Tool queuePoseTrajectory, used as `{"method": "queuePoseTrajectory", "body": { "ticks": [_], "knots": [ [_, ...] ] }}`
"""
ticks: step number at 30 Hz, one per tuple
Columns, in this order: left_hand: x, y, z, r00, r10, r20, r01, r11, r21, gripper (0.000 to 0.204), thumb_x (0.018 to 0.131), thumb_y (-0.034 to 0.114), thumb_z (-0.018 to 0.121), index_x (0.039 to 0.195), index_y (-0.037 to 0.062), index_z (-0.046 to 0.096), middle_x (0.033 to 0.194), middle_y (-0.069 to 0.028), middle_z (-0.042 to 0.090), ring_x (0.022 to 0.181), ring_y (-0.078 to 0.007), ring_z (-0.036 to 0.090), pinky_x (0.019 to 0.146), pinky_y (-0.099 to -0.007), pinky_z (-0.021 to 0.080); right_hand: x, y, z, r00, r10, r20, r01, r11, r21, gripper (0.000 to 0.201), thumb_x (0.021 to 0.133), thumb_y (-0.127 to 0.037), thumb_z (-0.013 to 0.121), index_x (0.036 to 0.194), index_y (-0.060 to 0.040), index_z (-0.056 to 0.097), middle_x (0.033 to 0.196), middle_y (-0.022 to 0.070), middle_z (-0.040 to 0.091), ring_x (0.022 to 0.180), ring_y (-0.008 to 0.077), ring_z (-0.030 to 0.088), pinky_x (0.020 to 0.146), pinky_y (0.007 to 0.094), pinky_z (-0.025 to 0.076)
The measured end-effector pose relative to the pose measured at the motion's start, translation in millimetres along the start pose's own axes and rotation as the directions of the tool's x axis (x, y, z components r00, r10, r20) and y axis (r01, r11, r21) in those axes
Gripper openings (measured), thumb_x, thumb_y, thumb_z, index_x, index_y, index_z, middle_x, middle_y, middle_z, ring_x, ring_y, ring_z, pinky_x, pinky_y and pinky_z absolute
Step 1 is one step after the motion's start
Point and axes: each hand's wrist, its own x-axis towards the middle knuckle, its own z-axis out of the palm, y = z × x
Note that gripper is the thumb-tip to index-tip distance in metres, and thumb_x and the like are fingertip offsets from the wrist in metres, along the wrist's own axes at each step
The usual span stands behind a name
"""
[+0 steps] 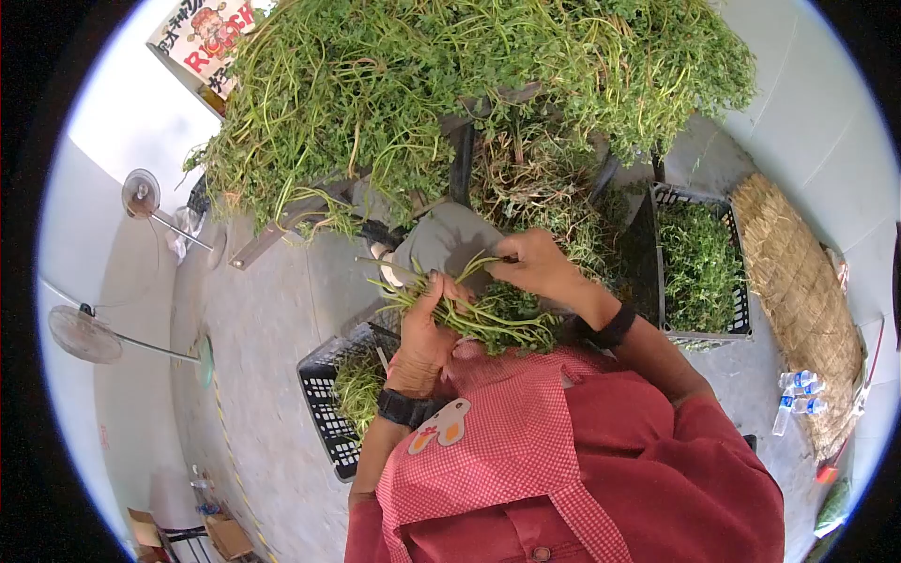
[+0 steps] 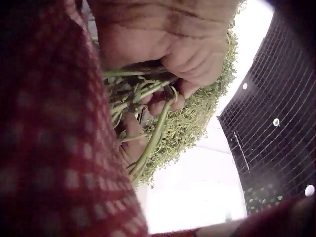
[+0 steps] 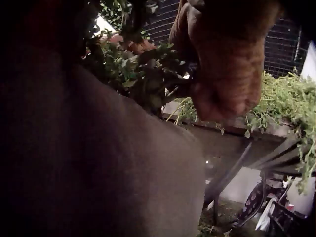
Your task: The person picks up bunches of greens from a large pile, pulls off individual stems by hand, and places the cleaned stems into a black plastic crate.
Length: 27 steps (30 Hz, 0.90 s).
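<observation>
In the head view the left hand (image 1: 427, 330) grips a bunch of green stems (image 1: 502, 324) over the lap, leafy ends toward the right. Just right of it, the right hand (image 1: 542, 267) pinches a stem near its end, fingers curled. The left wrist view has the left hand (image 2: 163, 44) at the top with stems (image 2: 157, 133) beneath its fingers. From the right wrist view, the right hand (image 3: 224, 74) is curled beside dark leaves (image 3: 133, 69); its fingertips are partly hidden.
A large heap of greens (image 1: 469, 75) covers the table ahead, with more plants below. Black crates of greens stand at right (image 1: 699, 263) and lower left (image 1: 343, 403). A rolled straw mat (image 1: 798, 291), water bottles (image 1: 798, 399) and two fans (image 1: 86, 335) are around.
</observation>
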Motion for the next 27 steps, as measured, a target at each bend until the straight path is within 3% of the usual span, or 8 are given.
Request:
{"method": "queuePoseTrajectory", "body": {
  "ticks": [5,7,8,9,11,12,15,27],
  "knots": [
    [-4,7,0,0.996,0.088,-0.013,-0.088,0.996,0.014,0.03,0.094,0.031,0.051,0.076,0.0075,0.05,0.071,-0.0057,0.051,0.07,-0.0192,0.048,0.071,-0.0341,0.041,4,11,8,0.974,-0.091,-0.206,0.011,0.933,-0.36,0.031,0.07,-0.029,0.067,0.076,0.0008,0.063,0.069,0.0208,0.06,0.068,0.0398,0.059,0.062,0.0429,0.048],
    [-5,9,8,0.987,0.16,0.005,-0.16,0.987,-0.025,0.03,0.094,0.032,0.051,0.076,0.0076,0.05,0.071,-0.006,0.05,0.071,-0.0193,0.048,0.071,-0.0337,0.041,-1,15,-16,0.993,0.017,-0.118,-0.052,0.953,-0.299,0.03,0.071,-0.029,0.066,0.074,0.0007,0.061,0.072,0.0211,0.059,0.067,0.0375,0.058,0.062,0.0426,0.048],
    [-7,10,11,0.988,0.136,-0.067,-0.139,0.989,-0.054,0.03,0.094,0.032,0.051,0.076,0.0077,0.05,0.071,-0.0064,0.051,0.07,-0.0191,0.048,0.07,-0.0335,0.041,1,25,-17,0.992,0.126,-0.03,-0.13,0.973,-0.193,0.026,0.073,-0.024,0.069,0.079,-0.0004,0.059,0.069,0.011,0.057,0.057,0.0141,0.052,0.051,0.031,0.041],
    [-7,12,13,0.985,0.108,-0.132,-0.119,0.99,-0.079,0.03,0.094,0.032,0.051,0.077,0.0078,0.05,0.071,-0.0068,0.051,0.07,-0.019,0.048,0.07,-0.0334,0.042,-2,18,-16,0.992,0.122,-0.03,-0.126,0.973,-0.193,0.026,0.073,-0.024,0.069,0.079,-0.0004,0.059,0.069,0.011,0.057,0.057,0.0141,0.052,0.051,0.031,0.041],
    [-2,7,-1,0.992,0.11,-0.058,-0.116,0.987,-0.108,0.03,0.094,0.033,0.05,0.078,0.0079,0.051,0.073,-0.0078,0.053,0.068,-0.0192,0.049,0.069,-0.0338,0.044,-13,0,-18,0.865,0.474,0.164,-0.461,0.622,0.633,0.03,0.079,-0.03,0.064,0.097,-0.006,0.06,0.08,0.0044,0.063,0.062,0.0156,0.055,0.049,0.0295,0.041],
    [-1,6,-2,0.994,0.082,-0.078,-0.092,0.988,-0.126,0.03,0.094,0.033,0.05,0.078,0.008,0.051,0.073,-0.008,0.054,0.067,-0.0194,0.05,0.068,-0.0343,0.045,-11,-1,-23,0.87,0.358,0.34,-0.486,0.497,0.719,0.032,0.082,-0.024,0.064,0.108,-0.007,0.055,0.083,-0.0016,0.062,0.067,0.0057,0.053,0.047,0.0202,0.035],
    [0,6,-2,0.992,0.056,-0.109,-0.072,0.986,-0.149,0.03,0.094,0.033,0.05,0.078,0.0081,0.052,0.073,-0.008,0.054,0.066,-0.0197,0.051,0.067,-0.0349,0.046,-10,-6,-31,0.895,0.088,0.437,-0.413,0.534,0.738,0.028,0.084,-0.018,0.063,0.108,-0.0044,0.056,0.083,0.0001,0.062,0.066,0.0033,0.051,0.046,0.0175,0.032],
    [0,3,-5,0.993,0.039,-0.108,-0.046,0.997,-0.069,0.029,0.094,0.032,0.051,0.078,0.0074,0.053,0.072,-0.0074,0.055,0.065,-0.0178,0.051,0.065,-0.0314,0.044,-12,-6,-21,0.934,0.333,0.13,-0.346,0.747,0.568,0.018,0.084,-0.019,0.063,0.087,-0.0016,0.066,0.062,-0.0023,0.053,0.046,0.0057,0.039,0.041,0.0217,0.029]
  ]
}}
